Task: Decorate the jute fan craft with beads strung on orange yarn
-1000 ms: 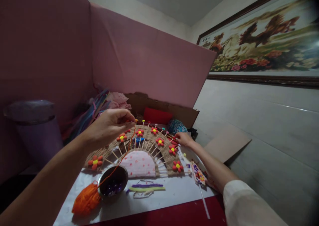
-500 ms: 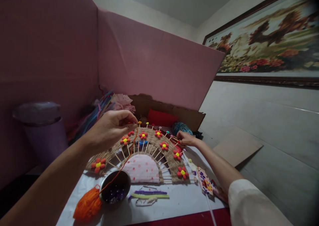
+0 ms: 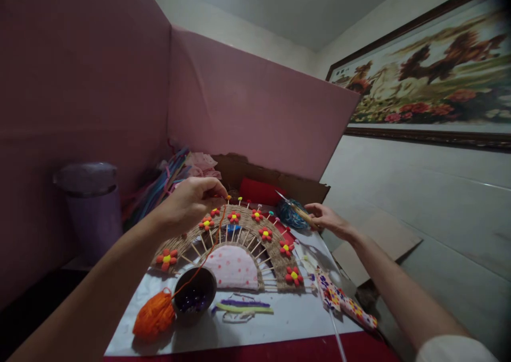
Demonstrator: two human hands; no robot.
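A half-round woven fan piece [image 3: 255, 234] of jute and wooden sticks, dotted with red and yellow flowers, lies on a white sheet [image 3: 279, 317]. My left hand [image 3: 191, 202] pinches an orange yarn strand [image 3: 213, 239] at the piece's upper rim; the strand runs down to an orange yarn ball [image 3: 154, 314]. My right hand [image 3: 329, 219] is off the right side of the piece, closed on a thin pointed tool [image 3: 293, 206] whose tip points up and left, near a blue yarn ball [image 3: 289, 215].
A dark bowl [image 3: 195, 295] with beads sits by the orange ball. Pipe cleaners [image 3: 243, 306] and patterned sticks [image 3: 343, 303] lie in front. A cardboard box [image 3: 271, 178], pink partition [image 3: 247, 101], lidded bin [image 3: 93, 202] and cardboard sheet [image 3: 379, 242] surround the work.
My right hand left the fan's right rim, moved right and now holds a thin pointed tool. My left hand keeps pinching the yarn. The view shifted slightly left.
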